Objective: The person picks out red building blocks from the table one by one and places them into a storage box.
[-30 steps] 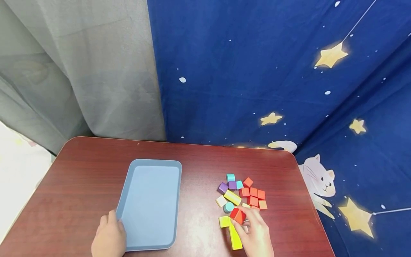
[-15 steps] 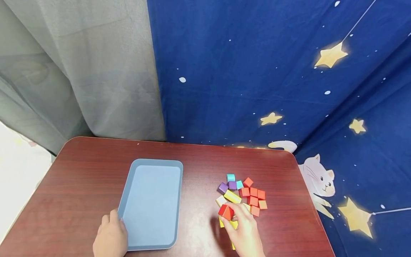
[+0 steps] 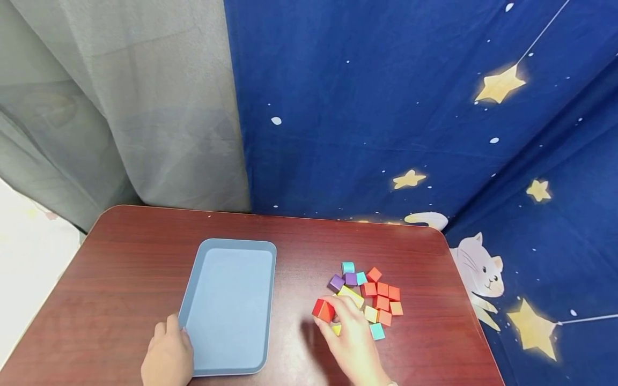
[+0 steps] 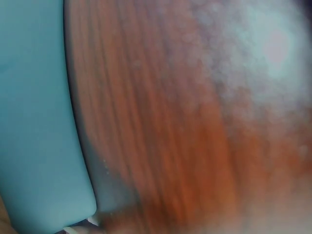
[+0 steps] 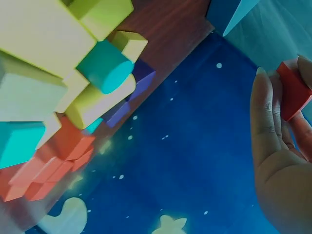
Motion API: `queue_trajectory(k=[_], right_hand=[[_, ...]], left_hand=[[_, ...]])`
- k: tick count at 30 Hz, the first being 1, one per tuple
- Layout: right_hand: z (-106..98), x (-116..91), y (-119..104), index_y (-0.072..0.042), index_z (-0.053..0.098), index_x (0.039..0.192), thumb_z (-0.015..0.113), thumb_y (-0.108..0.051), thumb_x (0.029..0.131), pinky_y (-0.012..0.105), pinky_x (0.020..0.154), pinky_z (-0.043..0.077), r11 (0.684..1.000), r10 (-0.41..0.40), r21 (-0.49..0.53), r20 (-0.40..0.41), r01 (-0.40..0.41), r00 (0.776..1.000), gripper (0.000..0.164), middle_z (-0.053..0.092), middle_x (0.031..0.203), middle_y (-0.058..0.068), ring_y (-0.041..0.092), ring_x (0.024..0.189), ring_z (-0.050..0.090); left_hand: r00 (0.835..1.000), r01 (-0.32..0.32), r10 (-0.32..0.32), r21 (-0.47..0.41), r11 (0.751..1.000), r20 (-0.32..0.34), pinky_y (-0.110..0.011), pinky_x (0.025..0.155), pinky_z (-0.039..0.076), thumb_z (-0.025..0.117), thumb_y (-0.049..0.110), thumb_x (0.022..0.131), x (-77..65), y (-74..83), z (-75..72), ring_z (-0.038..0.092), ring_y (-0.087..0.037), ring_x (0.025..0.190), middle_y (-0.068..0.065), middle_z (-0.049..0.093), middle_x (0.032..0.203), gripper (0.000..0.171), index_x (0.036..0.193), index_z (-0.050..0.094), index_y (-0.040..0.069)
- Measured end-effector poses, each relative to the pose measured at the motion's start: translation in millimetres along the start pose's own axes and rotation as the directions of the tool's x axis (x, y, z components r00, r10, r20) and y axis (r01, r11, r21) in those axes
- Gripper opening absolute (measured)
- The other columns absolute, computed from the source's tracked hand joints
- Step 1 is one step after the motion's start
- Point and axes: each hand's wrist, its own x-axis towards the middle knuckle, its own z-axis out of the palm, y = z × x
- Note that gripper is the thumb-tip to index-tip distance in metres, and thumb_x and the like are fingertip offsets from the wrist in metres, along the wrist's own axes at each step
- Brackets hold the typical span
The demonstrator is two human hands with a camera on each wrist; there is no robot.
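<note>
My left hand (image 3: 168, 353) holds the near left edge of a blue-grey tray (image 3: 229, 305) that lies flat with nothing in it. In the left wrist view the tray (image 4: 39, 117) fills the left side, and mere slivers of fingertips show at its corner. My right hand (image 3: 351, 339) pinches a red block (image 3: 323, 310) between thumb and fingers, above the table and left of the block pile. The right wrist view shows the red block (image 5: 294, 92) at the fingertips. Under the right hand a yellow block (image 3: 336, 329) is partly hidden.
Several red blocks (image 3: 382, 303) cluster on the right of the brown table (image 3: 304, 241). Beside them lie purple blocks (image 3: 336, 282), a yellow cylinder (image 3: 351, 295) and a teal block (image 3: 377, 331). Grey and blue curtains (image 3: 338, 134) hang behind the table's far edge.
My right hand has carried the red block leftward and up from the pile, uncovering a teal block. My left hand and the tray have shifted slightly right.
</note>
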Motion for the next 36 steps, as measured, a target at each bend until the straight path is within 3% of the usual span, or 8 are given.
queue_trajectory(k=[12, 20, 28, 36], right_hand=[[17.0, 16.1, -16.4, -0.021, 0.066, 0.105, 0.083, -0.022, 0.073, 0.009, 0.072, 0.039, 0.997, -0.069, -0.021, 0.026, 0.070, 0.997, 0.036, 0.057, 0.098, -0.016, -0.002, 0.081, 0.055], [30.9, 22.3, -30.8, -0.020, 0.066, 0.107, 0.080, -0.024, 0.076, 0.011, 0.077, 0.041, 0.998, -0.067, -0.002, 0.076, 0.067, 0.995, 0.034, 0.058, 0.099, -0.014, 0.001, 0.086, 0.058], [43.8, 25.7, -43.1, -0.021, 0.065, 0.110, 0.078, -0.027, 0.079, 0.012, 0.074, 0.042, 0.999, -0.044, 0.033, 0.153, 0.040, 0.987, 0.034, 0.059, 0.103, -0.013, 0.001, 0.083, 0.059], [62.7, 26.3, -50.7, -0.021, 0.064, 0.111, 0.075, -0.024, 0.081, 0.011, 0.077, 0.043, 0.994, -0.097, 0.065, 0.163, 0.088, 0.982, 0.032, 0.059, 0.106, -0.012, 0.000, 0.087, 0.060]], left_hand=[[1.000, -0.005, 0.005, -0.002, 1.000, -0.018, -0.054, 0.067, 0.044, 0.045, 0.012, 0.094, -0.8, -0.7, 0.8, 0.053, -0.042, 0.090, -0.022, 0.048, 0.102, 0.035, 0.125, 0.042, -0.003], [1.000, -0.006, 0.006, 0.001, 1.000, -0.030, -0.055, 0.069, 0.043, 0.046, 0.011, 0.093, -0.3, -2.0, 2.1, 0.053, -0.043, 0.090, -0.023, 0.048, 0.104, 0.035, 0.125, 0.042, -0.003], [0.999, -0.024, 0.023, -0.012, 1.000, -0.048, -0.054, 0.066, 0.043, 0.047, 0.011, 0.093, -0.9, -2.9, 2.6, 0.052, -0.043, 0.087, -0.023, 0.048, 0.100, 0.034, 0.123, 0.043, -0.003], [0.997, -0.029, 0.028, -0.024, 0.999, -0.071, -0.055, 0.065, 0.043, 0.047, 0.011, 0.092, -1.3, -3.3, 3.6, 0.052, -0.043, 0.087, -0.023, 0.049, 0.100, 0.034, 0.123, 0.044, -0.002]])
